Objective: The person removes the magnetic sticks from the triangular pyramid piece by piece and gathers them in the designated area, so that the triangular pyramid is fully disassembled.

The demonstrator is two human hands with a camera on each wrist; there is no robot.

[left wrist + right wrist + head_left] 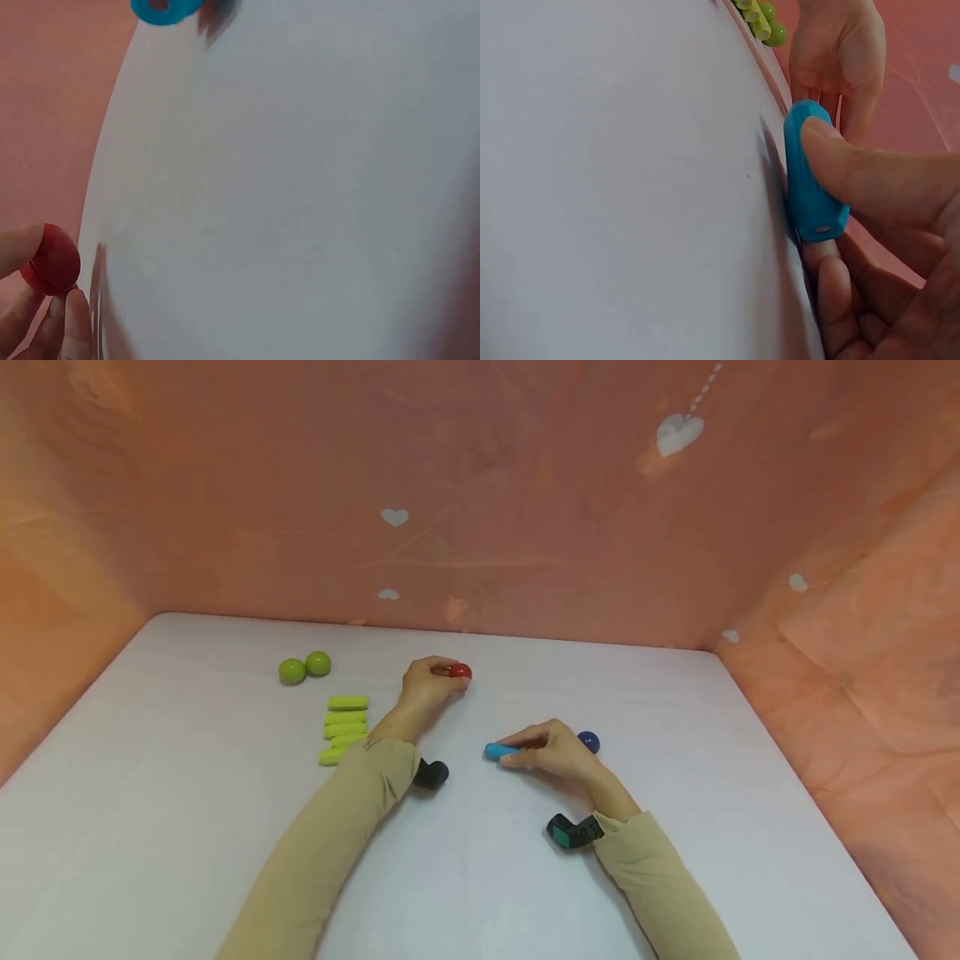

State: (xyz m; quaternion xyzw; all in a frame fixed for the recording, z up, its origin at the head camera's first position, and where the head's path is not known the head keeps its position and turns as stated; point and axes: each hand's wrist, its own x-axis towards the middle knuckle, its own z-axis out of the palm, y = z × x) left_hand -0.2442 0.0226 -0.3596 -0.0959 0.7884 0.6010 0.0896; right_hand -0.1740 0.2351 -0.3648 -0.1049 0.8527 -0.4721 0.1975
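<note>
My left hand (427, 687) pinches a shiny red ball (461, 671) between thumb and fingertips, toward the back of the white table. The same red ball (56, 259) shows up close at the lower left of the left wrist view. Nearer and to the right, my right hand (557, 753) holds a short blue rod (498, 751) between thumb and fingers. In the right wrist view the thumb presses along the blue rod (810, 180), whose near end has a small round inset. A dark blue ball (589, 742) lies just behind the right hand, partly hidden by it.
Several yellow-green rods (346, 717) lie in a column left of my left forearm, which hides some ends. Two green balls (292, 672) sit beyond them. An orange-pink cloth (480, 560) with hearts walls the back and sides of the table (465, 877).
</note>
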